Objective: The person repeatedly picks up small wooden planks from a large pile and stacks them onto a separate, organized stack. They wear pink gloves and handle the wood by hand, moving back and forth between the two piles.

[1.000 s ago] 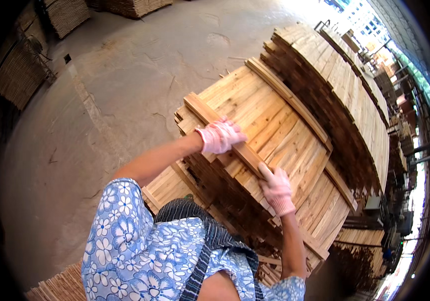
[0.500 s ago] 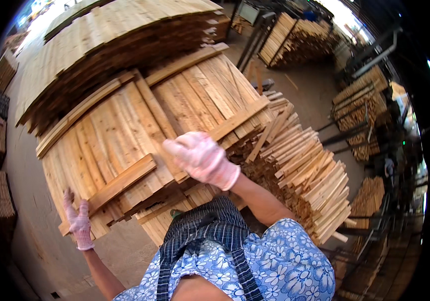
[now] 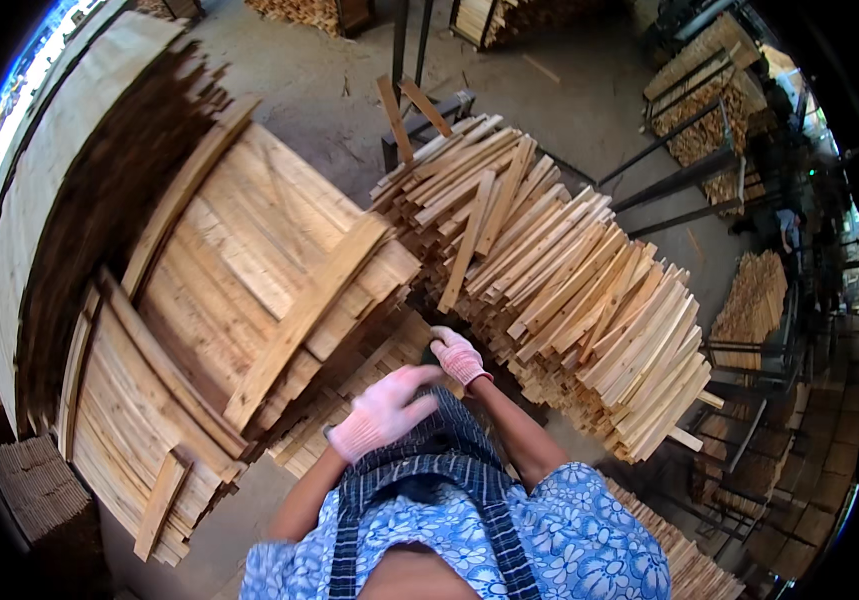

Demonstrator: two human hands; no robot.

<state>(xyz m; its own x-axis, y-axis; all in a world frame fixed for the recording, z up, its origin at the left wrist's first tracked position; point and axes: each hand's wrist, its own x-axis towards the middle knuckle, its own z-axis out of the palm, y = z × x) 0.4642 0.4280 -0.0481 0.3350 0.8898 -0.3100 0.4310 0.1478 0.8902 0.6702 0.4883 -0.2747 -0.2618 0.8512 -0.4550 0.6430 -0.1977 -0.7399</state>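
Observation:
My left hand (image 3: pixel 386 412), in a pale pink knitted glove, hovers in front of my dark checked apron (image 3: pixel 419 440) with its fingers apart and nothing in them. Beside it, a little farther and to the right, my right hand (image 3: pixel 457 355) wears the same kind of glove. Its fingers are curled in, and no object shows in them. Left of both hands lies a stack of wooden boards (image 3: pixel 239 240) with a loose batten (image 3: pixel 304 320) across its near end. To the right of my right hand is a big pile of thin wooden sticks (image 3: pixel 569 290).
A taller board stack (image 3: pixel 79 130) rises at the far left. Two loose sticks (image 3: pixel 489 220) lie crosswise on the stick pile. Metal posts (image 3: pixel 411 45) stand behind it. Racked wood bundles (image 3: pixel 699 90) line the right side. Lower boards (image 3: pixel 349 385) lie beneath the hands.
My view has turned to the right, bringing the stick pile to the middle. Both hands have left the boards and come together in front of the apron.

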